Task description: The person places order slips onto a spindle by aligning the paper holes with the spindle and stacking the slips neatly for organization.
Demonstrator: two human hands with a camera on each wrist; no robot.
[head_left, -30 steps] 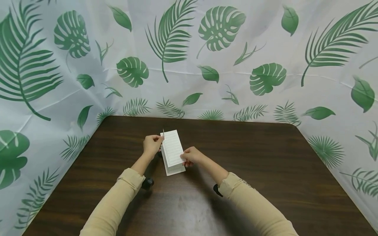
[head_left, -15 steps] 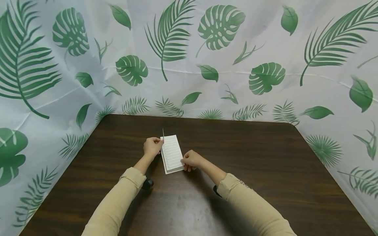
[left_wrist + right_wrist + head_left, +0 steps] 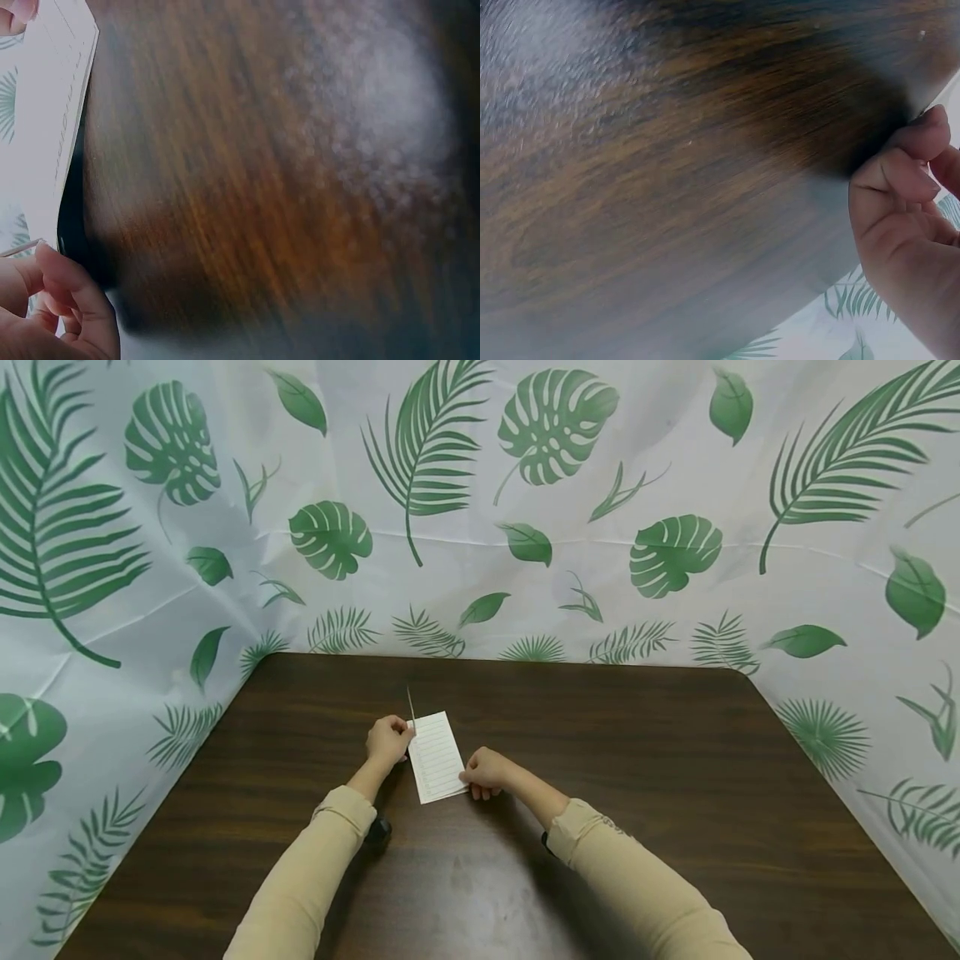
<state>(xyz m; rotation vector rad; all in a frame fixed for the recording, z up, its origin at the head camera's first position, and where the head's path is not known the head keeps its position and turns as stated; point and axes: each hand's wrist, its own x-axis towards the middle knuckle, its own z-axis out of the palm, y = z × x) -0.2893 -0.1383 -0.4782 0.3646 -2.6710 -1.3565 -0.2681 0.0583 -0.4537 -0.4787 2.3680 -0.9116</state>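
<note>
A small white notepad (image 3: 437,760) with ruled lines lies tilted just above or on the brown table, between both hands. My left hand (image 3: 387,739) pinches at its upper left corner with thumb and forefinger. From that corner a thin pale strip (image 3: 410,703) sticks up, seen edge-on; whether it is a page or a separate thing I cannot tell. My right hand (image 3: 487,771) grips the lower right corner, its other fingers curled below. In the left wrist view the notepad (image 3: 56,97) hangs over a dark shadow. The right wrist view shows mostly my right hand (image 3: 900,202).
The wooden table (image 3: 637,760) reaches back to a white cloth (image 3: 465,543) printed with green leaves, which also hangs at the left and right. A dark wrist strap piece (image 3: 378,831) shows under the left cuff.
The lifted upper sheet has come down over the one beneath, so less of the lower sheet shows. Both hands have moved slightly towards me; the thin strip leans more to the left.
</note>
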